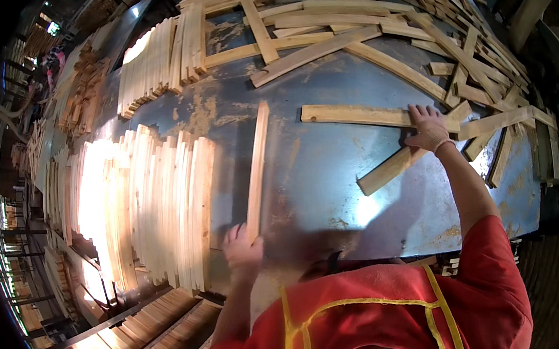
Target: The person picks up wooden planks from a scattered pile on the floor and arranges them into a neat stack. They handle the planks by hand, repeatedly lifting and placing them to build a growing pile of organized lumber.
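My left hand (242,248) is closed round the near end of a narrow wooden strip (259,163). The strip points away from me over the metal table, standing apart from the row of strips at its left. My right hand (428,127) grips a pale wooden slat (355,115), fingers over its far edge and thumb on the near side. That slat reaches leftward from the hand across the tabletop. A shorter wooden piece (391,171) lies slanted just below the right hand, its upper end partly hidden by the hand.
The metal table (323,204) bears sawdust patches. On the left stands a close row of strips (167,207), with another row (161,57) behind it. A jumbled heap of slats (479,65) covers the right side. A slatted wood stack (133,340) sits low at left.
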The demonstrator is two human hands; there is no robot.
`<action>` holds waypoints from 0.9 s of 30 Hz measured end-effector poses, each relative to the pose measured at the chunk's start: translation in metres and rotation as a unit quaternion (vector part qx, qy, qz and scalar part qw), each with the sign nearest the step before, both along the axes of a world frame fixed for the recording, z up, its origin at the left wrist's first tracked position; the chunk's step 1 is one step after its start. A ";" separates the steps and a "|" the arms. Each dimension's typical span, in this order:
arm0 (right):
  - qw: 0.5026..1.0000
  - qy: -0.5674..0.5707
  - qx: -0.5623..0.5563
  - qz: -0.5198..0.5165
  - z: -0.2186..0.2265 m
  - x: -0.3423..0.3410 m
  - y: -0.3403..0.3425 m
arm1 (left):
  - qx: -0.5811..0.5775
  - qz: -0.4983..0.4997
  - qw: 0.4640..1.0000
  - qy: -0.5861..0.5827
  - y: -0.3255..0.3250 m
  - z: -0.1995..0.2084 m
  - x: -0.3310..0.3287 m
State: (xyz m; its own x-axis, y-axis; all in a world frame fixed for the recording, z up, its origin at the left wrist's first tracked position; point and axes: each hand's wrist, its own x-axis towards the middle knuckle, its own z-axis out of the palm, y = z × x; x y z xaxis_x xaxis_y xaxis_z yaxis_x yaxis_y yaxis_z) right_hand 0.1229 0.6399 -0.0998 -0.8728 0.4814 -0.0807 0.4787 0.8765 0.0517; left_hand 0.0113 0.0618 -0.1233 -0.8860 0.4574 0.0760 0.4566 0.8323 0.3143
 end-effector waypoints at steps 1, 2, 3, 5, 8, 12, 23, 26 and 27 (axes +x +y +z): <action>1.000 -0.001 -0.009 -0.017 -0.006 -0.003 0.000 | -0.046 -0.022 0.993 0.107 -0.037 -0.012 -0.002; 0.999 -0.037 -0.031 -0.017 -0.011 -0.011 -0.002 | -0.091 -0.035 0.985 0.145 -0.081 -0.026 -0.009; 0.995 -0.078 -0.051 -0.020 -0.015 -0.020 -0.002 | -0.125 -0.022 0.979 0.161 -0.100 -0.029 -0.015; 0.980 -0.096 -0.171 -0.022 -0.008 -0.030 -0.027 | -0.192 0.032 0.966 0.172 -0.130 -0.014 -0.022; 0.886 -0.042 -0.454 -0.082 0.018 -0.053 -0.117 | -0.170 0.045 0.974 0.139 -0.137 -0.014 -0.030; 0.742 0.059 -0.654 -0.136 -0.015 -0.063 -0.274 | 0.056 0.049 0.970 -0.230 -0.012 0.012 -0.041; 0.825 -0.048 -0.562 0.032 0.008 -0.156 -0.174 | -0.287 0.020 0.952 0.104 -0.007 0.001 -0.083; 0.930 0.094 -0.353 0.042 -0.026 -0.196 -0.075 | -0.241 0.064 0.958 0.142 -0.046 -0.023 -0.099; 0.951 0.093 -0.290 0.056 -0.023 -0.219 -0.058 | -0.247 0.083 0.958 0.118 -0.054 -0.030 -0.098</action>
